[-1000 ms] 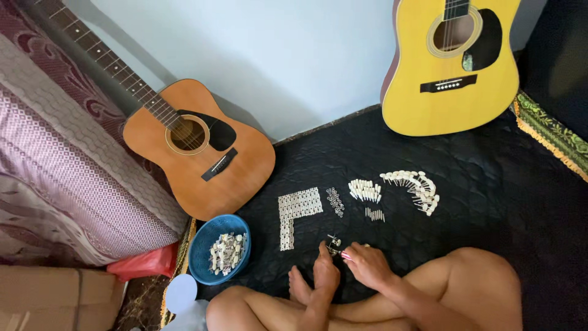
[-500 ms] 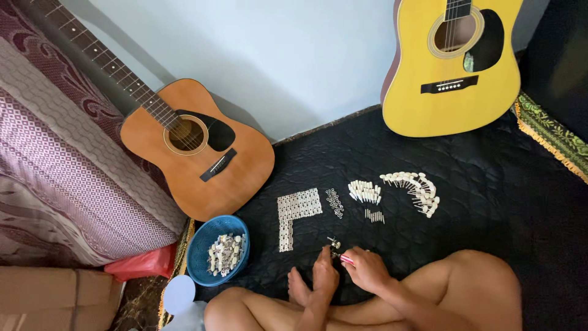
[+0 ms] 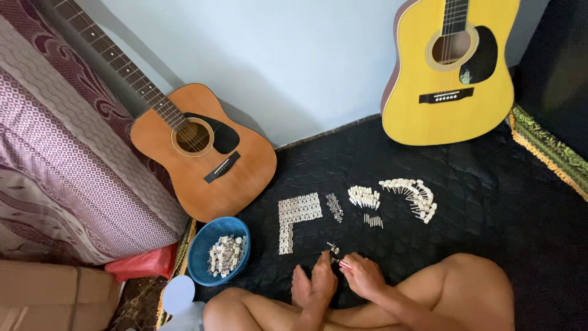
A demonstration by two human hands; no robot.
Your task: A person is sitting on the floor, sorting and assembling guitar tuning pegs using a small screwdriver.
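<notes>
A person sits cross-legged on a black quilted mat [image 3: 478,184], seen from above. At eleven o'clock a brown acoustic guitar [image 3: 202,153] leans against a pale wall; at one o'clock stands a yellow acoustic guitar [image 3: 450,73]. At eight o'clock a blue bowl [image 3: 218,250] holds pale small parts. Across the centre of the mat lie sorted groups: an L-shaped block of white pieces [image 3: 295,216], a row of cream pegs [image 3: 364,197], and an arc of cream-knobbed tuning pegs [image 3: 413,195]. At six o'clock the left hand [image 3: 317,288] and the right hand [image 3: 362,276] meet over a small metal tuner part [image 3: 333,250], which sits between the fingertips just above the mat. Both grips appear closed lightly around it, though how far the fingers wrap is too small to tell. The part looks light, rigid and smooth, likely slippery, and easy to drop. Judging by its shape, pinching the metal post or the knob end would hold it best.
</notes>
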